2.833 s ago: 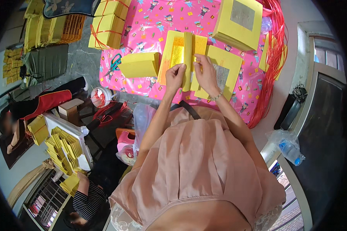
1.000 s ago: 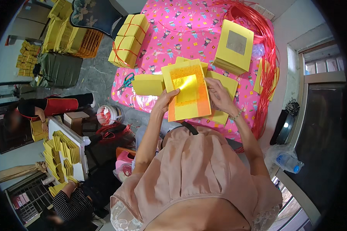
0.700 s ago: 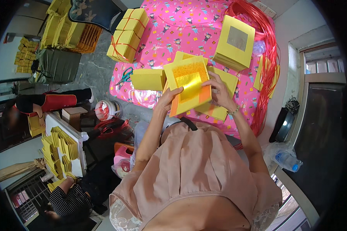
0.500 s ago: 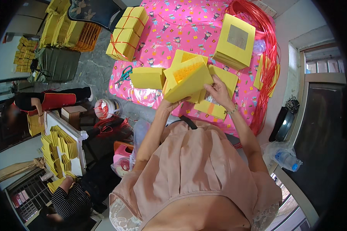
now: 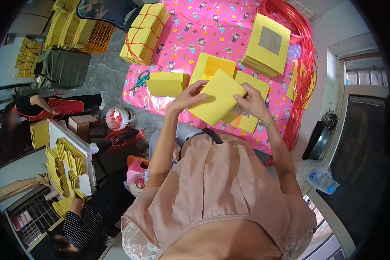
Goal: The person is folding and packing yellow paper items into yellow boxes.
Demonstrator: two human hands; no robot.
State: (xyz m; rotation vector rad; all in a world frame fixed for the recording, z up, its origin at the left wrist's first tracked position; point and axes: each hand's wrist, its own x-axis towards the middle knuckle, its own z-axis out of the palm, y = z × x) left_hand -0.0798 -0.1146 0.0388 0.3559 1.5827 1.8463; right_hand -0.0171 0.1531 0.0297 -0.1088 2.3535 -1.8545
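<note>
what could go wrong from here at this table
The plain yellow rectangular paper sheet, tilted in the right hand, might slip or crease. The teal-handled scissors, near the left edge of the pink patterned tablecloth, could get knocked off. Glossy red plastic strips, trailing along its right edge, might snag.

Underside of the held yellow paper (image 5: 219,97) can't be seen, & it hides pt. of the orange-panelled sheet (image 5: 219,65) beneath. Pink tablecloth (image 5: 182,50) & dark floral chair (image 5: 100,11) cut off at top edge; co-worker's head (image 5: 14,116) (far L) blurred.
</note>
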